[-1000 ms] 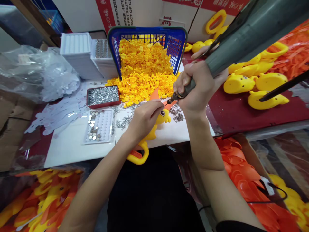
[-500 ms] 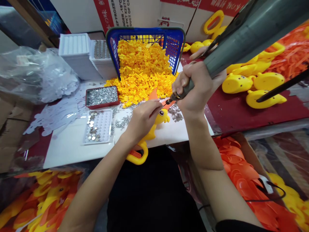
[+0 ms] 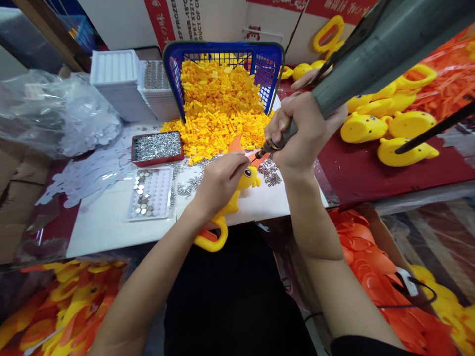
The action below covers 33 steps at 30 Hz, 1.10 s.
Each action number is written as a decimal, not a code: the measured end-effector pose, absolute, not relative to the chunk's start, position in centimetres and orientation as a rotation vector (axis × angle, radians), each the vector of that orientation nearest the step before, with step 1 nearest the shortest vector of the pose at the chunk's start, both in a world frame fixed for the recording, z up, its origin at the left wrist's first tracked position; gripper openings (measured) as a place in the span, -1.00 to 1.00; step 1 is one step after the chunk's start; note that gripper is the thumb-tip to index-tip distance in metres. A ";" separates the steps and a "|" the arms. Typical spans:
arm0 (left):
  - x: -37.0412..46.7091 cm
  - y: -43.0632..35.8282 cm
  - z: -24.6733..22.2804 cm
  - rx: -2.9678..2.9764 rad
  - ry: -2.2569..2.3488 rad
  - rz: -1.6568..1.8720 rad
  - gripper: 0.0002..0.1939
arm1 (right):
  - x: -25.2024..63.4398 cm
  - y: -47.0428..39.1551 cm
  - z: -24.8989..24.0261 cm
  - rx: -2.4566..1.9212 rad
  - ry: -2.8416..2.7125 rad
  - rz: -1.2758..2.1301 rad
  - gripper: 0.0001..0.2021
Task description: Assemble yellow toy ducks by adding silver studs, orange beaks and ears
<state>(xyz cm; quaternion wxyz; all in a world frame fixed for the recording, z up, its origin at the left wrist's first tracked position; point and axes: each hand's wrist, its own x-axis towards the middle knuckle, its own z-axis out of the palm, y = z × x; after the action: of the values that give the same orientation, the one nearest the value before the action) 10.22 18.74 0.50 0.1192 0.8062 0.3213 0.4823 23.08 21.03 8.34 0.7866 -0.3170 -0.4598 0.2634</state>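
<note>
A yellow toy duck (image 3: 245, 181) with a looped handle and orange parts lies at the front edge of the white work surface (image 3: 111, 222). My left hand (image 3: 222, 180) is closed over its upper part, and the palm hides much of the body. Gripped in my right hand (image 3: 306, 133) is a grey electric screwdriver (image 3: 356, 79), slanting down to the left. Its bit meets the toy just beside my left fingertips; the screw itself is too small to make out. Loose screws (image 3: 270, 173) lie right of the toy.
Behind the toy, a blue basket (image 3: 224, 47) spills small yellow parts. A red tray of metal pieces (image 3: 158, 148) and a white tray with button cells (image 3: 150, 193) stand left. Yellow toys (image 3: 363, 129) lie right; orange parts (image 3: 371, 257) fill a box below.
Almost nothing differs. The screwdriver and my right hand have shifted very slightly, with the bit still at the toy and my left hand in the same place.
</note>
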 end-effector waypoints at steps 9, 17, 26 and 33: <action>10.2 18.8 0.5 2.363 0.939 1.426 -0.92 | 23.5 21.7 7.3 -0.632 -1.043 0.680 -0.73; 10.2 18.7 0.6 2.366 0.951 1.418 -0.93 | 22.7 21.1 8.4 -0.646 -1.003 0.568 -0.86; 10.1 18.8 0.5 2.365 0.957 1.397 -0.92 | 22.6 21.0 8.6 -0.802 -0.992 0.512 -0.81; 10.2 18.7 0.5 2.371 0.957 1.379 -0.91 | 22.9 20.9 8.5 -0.773 -0.994 0.541 -0.83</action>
<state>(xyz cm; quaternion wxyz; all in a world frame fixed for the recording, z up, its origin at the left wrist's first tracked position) 10.18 18.71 0.54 0.1183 0.8105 0.3270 0.4713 22.90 20.93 8.46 0.7744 -0.3569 -0.4589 0.2496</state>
